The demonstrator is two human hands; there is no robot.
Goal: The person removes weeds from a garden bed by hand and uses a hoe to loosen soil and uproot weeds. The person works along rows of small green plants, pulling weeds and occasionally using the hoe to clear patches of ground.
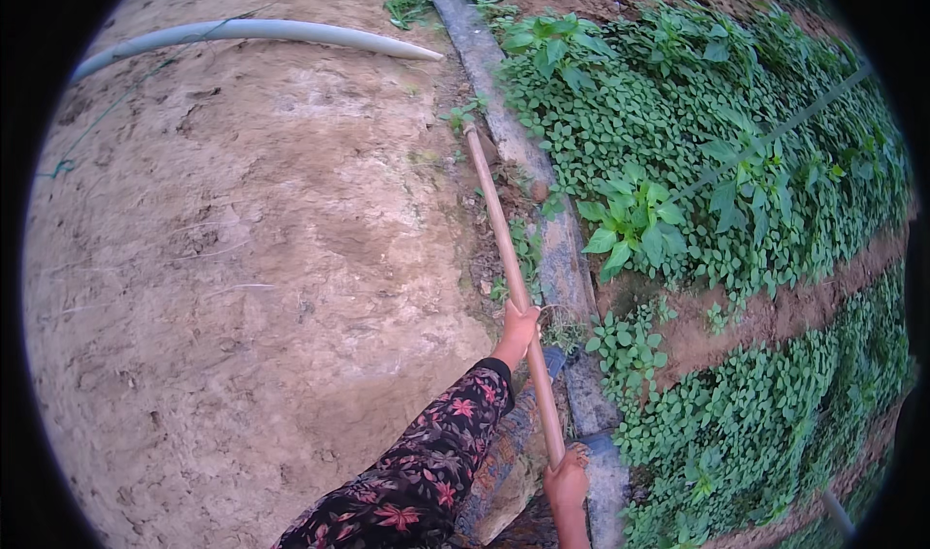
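Note:
A long wooden tool handle (505, 240) runs slantwise away from me, and both my hands grip it. My left hand (519, 326), below a black floral sleeve, is wrapped around its middle. Closer to me, my right hand (567, 482) holds the near end. The far end, probably a hoe head (485, 144), rests low at the strip of soil beside the concrete edging (567, 258). Its blade is mostly hidden, so its shape is hard to tell. Small weeds (459, 116) grow around that end and along the strip.
Bare packed earth (276, 294) spreads to the left, with a pale pipe (269, 31) lying across it and a thin green string (131, 91). Right of the edging, dense low greenery (726, 389) and taller leafy plants (636, 222) cover the beds. A taut strap or line (777, 131) crosses above them.

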